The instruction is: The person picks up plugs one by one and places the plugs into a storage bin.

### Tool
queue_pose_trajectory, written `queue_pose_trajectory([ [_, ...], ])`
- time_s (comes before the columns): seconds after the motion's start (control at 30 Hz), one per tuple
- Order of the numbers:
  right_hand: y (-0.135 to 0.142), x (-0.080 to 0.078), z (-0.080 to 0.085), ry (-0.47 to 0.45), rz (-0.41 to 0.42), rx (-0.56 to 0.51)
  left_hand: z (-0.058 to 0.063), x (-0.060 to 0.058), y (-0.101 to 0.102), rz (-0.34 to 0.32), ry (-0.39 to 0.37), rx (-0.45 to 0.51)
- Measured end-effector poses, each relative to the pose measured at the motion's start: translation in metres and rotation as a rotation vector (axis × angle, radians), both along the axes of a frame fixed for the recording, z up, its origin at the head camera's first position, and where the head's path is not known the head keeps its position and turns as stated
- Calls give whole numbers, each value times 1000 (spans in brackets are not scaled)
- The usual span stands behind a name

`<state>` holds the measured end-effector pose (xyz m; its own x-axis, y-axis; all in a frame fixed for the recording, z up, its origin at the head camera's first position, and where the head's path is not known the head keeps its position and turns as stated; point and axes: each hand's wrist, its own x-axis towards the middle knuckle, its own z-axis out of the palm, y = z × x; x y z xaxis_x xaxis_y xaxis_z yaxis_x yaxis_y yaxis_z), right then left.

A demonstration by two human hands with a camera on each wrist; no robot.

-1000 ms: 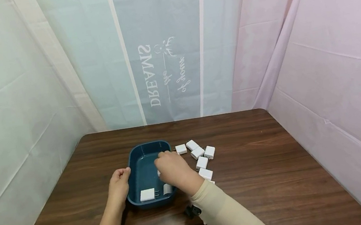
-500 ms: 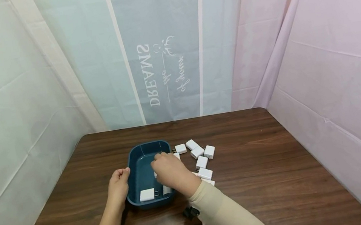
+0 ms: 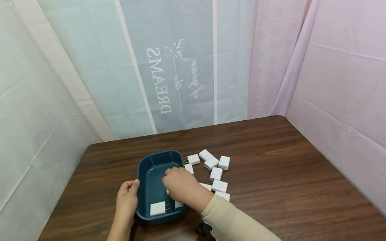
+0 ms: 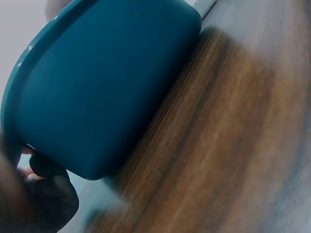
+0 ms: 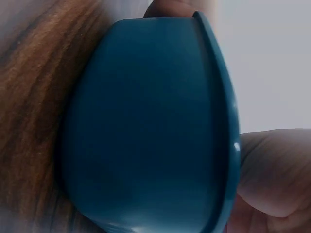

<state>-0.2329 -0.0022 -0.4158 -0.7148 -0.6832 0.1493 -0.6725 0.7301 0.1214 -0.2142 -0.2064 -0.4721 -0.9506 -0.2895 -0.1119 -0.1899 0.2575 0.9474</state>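
The near charger [image 3: 158,208] in the tray [image 3: 152,185] risked a nudge, as the right hand [image 3: 182,185] hung partly over the second charger [image 3: 178,204] beside it.
The left hand [image 3: 126,198] pinched the tray's left rim; the right arched over the tray, fingers curled down, apparently pinching a mostly hidden charger [image 3: 167,191]. Beyond the right wall, loose chargers [image 3: 216,173] lay clustered.

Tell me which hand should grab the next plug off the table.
Probably the right hand, once it frees its plug: it's nearer the loose plugs. The left hand holds the tray on its other side.
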Motion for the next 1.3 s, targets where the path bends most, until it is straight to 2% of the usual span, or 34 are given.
queue_pose_trajectory([
  [0.63, -2, -1, -14, -47, -11, 45, 0, 0, 2, 2, 0, -7],
  [1.3, -6, -2, -22, -27, 3, 66, -3, -1, 0, 7, 7, 10],
])
